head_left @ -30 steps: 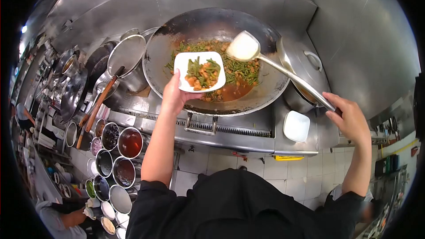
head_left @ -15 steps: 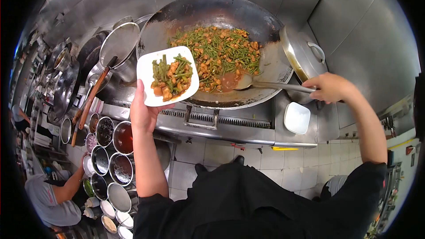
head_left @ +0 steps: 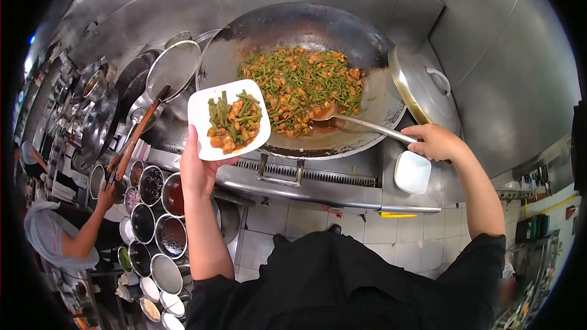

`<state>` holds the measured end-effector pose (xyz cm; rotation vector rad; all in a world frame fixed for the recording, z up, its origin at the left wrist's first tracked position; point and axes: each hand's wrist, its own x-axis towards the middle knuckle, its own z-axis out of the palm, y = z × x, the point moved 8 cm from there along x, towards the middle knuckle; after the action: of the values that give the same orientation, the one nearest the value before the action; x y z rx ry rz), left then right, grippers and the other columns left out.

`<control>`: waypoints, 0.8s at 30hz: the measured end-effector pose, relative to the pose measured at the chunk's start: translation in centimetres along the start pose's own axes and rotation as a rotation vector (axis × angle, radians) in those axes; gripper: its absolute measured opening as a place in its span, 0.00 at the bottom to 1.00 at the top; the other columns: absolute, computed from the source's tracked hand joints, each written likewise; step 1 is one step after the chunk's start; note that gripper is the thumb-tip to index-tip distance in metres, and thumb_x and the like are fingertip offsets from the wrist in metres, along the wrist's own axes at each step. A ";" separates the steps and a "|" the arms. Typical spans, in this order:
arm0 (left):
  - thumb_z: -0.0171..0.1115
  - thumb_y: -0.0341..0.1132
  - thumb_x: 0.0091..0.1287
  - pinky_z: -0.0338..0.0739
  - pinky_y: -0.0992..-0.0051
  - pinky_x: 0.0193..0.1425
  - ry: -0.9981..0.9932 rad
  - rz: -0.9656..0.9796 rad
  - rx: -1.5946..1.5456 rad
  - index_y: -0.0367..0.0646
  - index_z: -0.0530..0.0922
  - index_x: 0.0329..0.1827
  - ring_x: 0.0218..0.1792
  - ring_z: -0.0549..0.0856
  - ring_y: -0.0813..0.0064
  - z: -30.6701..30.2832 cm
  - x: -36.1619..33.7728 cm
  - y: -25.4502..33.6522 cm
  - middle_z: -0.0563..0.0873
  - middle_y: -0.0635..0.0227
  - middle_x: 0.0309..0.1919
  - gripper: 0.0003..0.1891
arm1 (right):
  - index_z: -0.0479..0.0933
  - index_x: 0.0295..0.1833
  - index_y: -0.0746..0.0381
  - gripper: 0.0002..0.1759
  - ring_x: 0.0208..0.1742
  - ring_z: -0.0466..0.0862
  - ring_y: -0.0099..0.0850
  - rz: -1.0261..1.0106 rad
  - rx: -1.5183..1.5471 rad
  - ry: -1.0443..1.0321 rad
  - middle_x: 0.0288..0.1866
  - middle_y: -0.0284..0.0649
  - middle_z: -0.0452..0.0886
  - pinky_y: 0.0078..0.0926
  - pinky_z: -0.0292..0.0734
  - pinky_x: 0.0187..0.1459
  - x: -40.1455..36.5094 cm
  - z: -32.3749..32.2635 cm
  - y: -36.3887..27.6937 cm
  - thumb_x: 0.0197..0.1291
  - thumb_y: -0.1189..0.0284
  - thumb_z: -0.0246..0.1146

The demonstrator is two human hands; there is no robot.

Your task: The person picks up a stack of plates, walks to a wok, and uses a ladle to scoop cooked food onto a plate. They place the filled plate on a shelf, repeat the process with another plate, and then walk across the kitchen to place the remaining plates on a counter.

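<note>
My left hand (head_left: 200, 168) holds a white square dish (head_left: 199, 119) from below and the side, thumb at its edge. Chopped green beans and brown sauced meat pieces (head_left: 232, 119) lie in the dish, which is near the front left rim of a big wok (head_left: 367, 36). More of the same bean and meat mix (head_left: 299, 85) covers the wok's bottom. My right hand (head_left: 435, 142) is closed around the handle of a metal ladle (head_left: 376, 127). The ladle's bowl rests at the near right edge of the food, beside a reddish-brown sauce.
An empty white dish (head_left: 413, 174) stands below my right hand. A large lid (head_left: 422, 82) leans at the wok's right. Strainers (head_left: 174, 70) and seasoning pots (head_left: 142, 223) crowd the left. A co-worker's hand (head_left: 105, 194) is by long wooden handles (head_left: 137, 137).
The ladle's bowl has moved left and farther into the food. The view has shifted slightly. The co-worker's hand has risen from the pots to the wooden handles. My left hand still holds the dish.
</note>
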<state>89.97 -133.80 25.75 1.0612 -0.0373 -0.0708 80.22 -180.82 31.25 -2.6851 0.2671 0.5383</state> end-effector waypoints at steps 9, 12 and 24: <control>0.41 0.52 0.81 0.92 0.59 0.38 -0.007 -0.019 -0.009 0.34 0.65 0.70 0.48 0.89 0.57 0.9 0.1 -0.5 0.83 0.52 0.57 0.29 | 0.77 0.66 0.56 0.25 0.25 0.84 0.31 0.060 -0.363 -0.063 0.32 0.43 0.86 0.32 0.80 0.33 -3.7 -6.0 -3.7 0.61 0.70 0.64; 0.41 0.51 0.81 0.92 0.59 0.38 -0.011 -0.034 -0.017 0.34 0.65 0.70 0.48 0.89 0.57 0.6 0.2 -0.9 0.83 0.51 0.57 0.29 | 0.79 0.64 0.57 0.24 0.24 0.84 0.32 0.040 -0.427 -0.046 0.31 0.44 0.86 0.32 0.81 0.34 -4.1 -7.1 -4.1 0.59 0.70 0.63; 0.42 0.52 0.81 0.91 0.60 0.36 -0.050 -0.043 -0.042 0.33 0.65 0.70 0.48 0.89 0.57 1.6 0.4 -1.3 0.82 0.51 0.58 0.29 | 0.77 0.65 0.57 0.24 0.53 0.84 0.47 -0.167 -0.308 0.104 0.51 0.51 0.85 0.42 0.78 0.56 2.8 1.1 -2.1 0.63 0.66 0.65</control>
<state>90.21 -135.88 25.35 1.0186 -0.0574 -0.1368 82.94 -178.77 29.84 -3.0021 -0.0163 0.4174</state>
